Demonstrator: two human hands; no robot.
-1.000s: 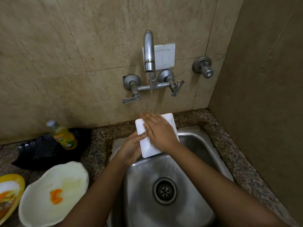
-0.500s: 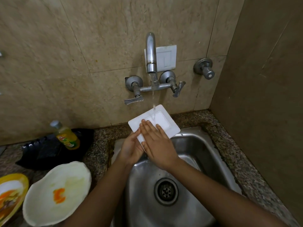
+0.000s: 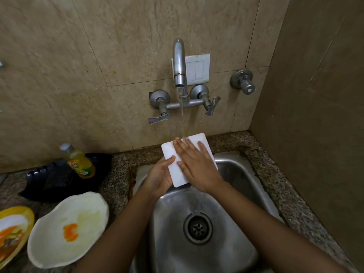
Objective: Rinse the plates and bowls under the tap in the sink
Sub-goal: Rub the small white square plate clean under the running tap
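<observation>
A small white square plate (image 3: 178, 175) is held tilted over the steel sink (image 3: 242, 194), under the water running from the tap (image 3: 179, 64). My left hand (image 3: 160, 174) grips its left edge, thumb on top. My right hand (image 3: 197, 164) lies flat on the plate's face with fingers spread, the stream landing by its fingertips. A larger white plate (image 3: 67, 229) with orange food marks and a yellow plate (image 3: 13, 231) with leftovers rest on the counter at the left.
A yellow dish-soap bottle (image 3: 78, 162) leans on a black tray (image 3: 57, 180) on the granite counter at the left. Two tap levers (image 3: 157, 119) and a wall valve (image 3: 244, 83) stick out above the sink. A wall closes off the right side.
The plate swung from showing its recessed face under the stream back to lying beneath my right hand, which slid up over it. The view shifted slightly.
</observation>
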